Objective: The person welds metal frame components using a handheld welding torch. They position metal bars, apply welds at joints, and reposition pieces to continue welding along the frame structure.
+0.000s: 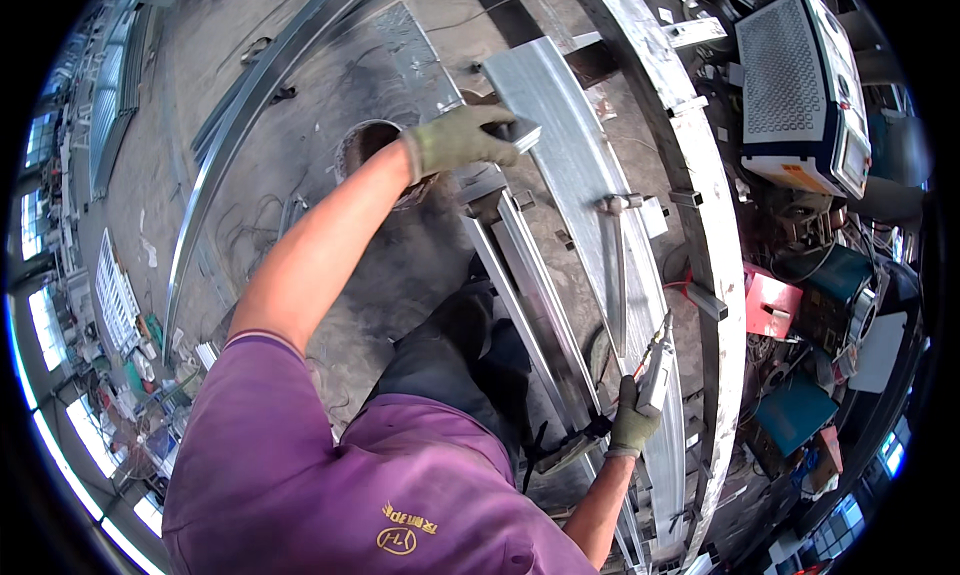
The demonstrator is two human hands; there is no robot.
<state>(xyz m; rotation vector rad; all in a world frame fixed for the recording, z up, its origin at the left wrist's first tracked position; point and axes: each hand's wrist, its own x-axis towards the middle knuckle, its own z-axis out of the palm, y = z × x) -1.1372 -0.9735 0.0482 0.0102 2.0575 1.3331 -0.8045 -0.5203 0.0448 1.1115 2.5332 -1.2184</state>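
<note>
My left hand (462, 140), in a green work glove, is closed around a short piece of shiny metal (526, 135). It is above the far end of a pair of narrow steel channels (540, 285), near the left edge of a wide flat steel bar (575, 125). Nearer to me, my gloved right hand (632, 421) is closed on a small pale metal piece (655, 383) over the lower part of that bar. A thin pointed tool (660, 337) lies beside this piece; whether my fingers touch it I cannot tell. A hammer (620, 207) rests on the bar, its handle toward me.
A long, worn steel beam (712, 235) runs along the right, short metal stubs along it. Beyond stand a white-and-blue machine (785, 75), a red box (770, 303) and teal boxes (795, 412). A round bucket (365, 145) and curved-looking rails (225, 150) are on the left.
</note>
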